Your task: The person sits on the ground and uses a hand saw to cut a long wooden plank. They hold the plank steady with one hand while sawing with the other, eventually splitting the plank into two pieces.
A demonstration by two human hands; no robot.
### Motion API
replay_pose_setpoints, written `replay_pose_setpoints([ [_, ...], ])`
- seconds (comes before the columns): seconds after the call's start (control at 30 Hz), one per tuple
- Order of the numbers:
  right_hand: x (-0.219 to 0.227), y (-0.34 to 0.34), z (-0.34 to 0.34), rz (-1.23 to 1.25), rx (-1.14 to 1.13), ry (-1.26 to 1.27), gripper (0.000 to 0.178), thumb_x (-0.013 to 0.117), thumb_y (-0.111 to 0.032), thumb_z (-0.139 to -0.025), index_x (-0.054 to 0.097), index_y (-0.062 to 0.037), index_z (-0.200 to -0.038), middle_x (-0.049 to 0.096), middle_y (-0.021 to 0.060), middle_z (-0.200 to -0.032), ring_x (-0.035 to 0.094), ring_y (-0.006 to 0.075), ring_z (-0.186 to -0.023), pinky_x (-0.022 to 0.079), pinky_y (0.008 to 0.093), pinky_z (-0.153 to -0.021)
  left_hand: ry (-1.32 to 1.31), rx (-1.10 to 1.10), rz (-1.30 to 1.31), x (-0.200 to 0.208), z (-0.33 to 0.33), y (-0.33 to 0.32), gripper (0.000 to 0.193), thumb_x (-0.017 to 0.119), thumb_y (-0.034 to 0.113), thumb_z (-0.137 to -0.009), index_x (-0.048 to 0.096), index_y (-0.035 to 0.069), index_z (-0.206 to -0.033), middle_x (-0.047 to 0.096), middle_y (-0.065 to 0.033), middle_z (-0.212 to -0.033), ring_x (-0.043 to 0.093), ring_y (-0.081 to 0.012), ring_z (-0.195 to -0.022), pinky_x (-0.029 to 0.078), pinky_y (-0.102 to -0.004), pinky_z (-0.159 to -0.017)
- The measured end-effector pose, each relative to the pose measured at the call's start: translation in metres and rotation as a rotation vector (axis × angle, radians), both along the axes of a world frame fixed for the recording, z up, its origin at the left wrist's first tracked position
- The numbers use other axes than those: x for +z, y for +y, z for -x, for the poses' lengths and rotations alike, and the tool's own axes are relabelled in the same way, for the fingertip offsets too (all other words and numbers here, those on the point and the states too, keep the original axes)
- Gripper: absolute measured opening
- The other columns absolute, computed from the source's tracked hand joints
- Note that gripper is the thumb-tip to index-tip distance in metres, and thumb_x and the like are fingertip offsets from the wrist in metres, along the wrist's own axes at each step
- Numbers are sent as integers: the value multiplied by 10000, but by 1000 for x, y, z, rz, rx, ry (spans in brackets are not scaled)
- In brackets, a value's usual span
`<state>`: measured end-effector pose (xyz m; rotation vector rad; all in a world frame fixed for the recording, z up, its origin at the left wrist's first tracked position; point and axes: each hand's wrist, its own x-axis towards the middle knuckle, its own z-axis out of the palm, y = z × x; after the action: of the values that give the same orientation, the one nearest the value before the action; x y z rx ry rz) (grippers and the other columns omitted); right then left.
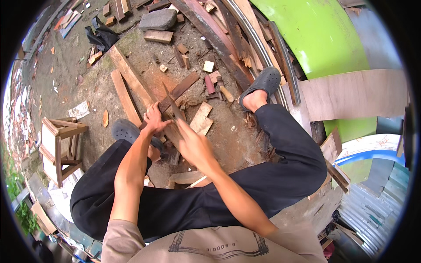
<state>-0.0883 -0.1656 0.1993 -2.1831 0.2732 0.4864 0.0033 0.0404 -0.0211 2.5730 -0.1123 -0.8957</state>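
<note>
My right hand (195,147) is closed round the handle of a handsaw (174,105), the handle itself hidden in my fist. The narrow blade points away from me and lies across a dark wooden strip (186,85). Just left of the blade, my left hand (154,119) grips that strip, fingers curled over it and thumb stretched toward the saw. Beneath the strip runs a long, lighter plank (131,79) that slants from far left toward me. A second, shorter plank (125,96) lies beside it.
Wood offcuts (201,118), a wooden-handled tool (226,93) and a red cylinder (209,84) lie right of the saw. A small wooden frame (61,149) stands at left. My clogs (262,85) flank the work. Timber, a grey stone (158,19) and a green sheet (315,35) lie farther off.
</note>
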Motion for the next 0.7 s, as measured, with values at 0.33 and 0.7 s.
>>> replay_pose_setpoints([
  [0.33, 44, -16, 58, -36, -25, -97, 619, 572, -122, -864, 483, -147, -1477, 678, 293, -874, 688, 447, -810, 546, 520, -739, -35, 15, 17, 4, -12, 2, 1254, 869, 555, -654, 142, 75, -1555, 208, -245, -1563, 115, -423, -1505, 103, -633, -1171],
  [0.7, 50, -35, 70, -97, -48, -182, 659, 569, -100, -840, 479, -163, -1490, 645, 258, -1210, 687, 451, -844, 564, 484, -760, 1, 0, -2, 13, -11, -4, 1246, 877, 543, -653, 159, 74, -1557, 207, -250, -1565, 123, -439, -1497, 115, -603, -1179],
])
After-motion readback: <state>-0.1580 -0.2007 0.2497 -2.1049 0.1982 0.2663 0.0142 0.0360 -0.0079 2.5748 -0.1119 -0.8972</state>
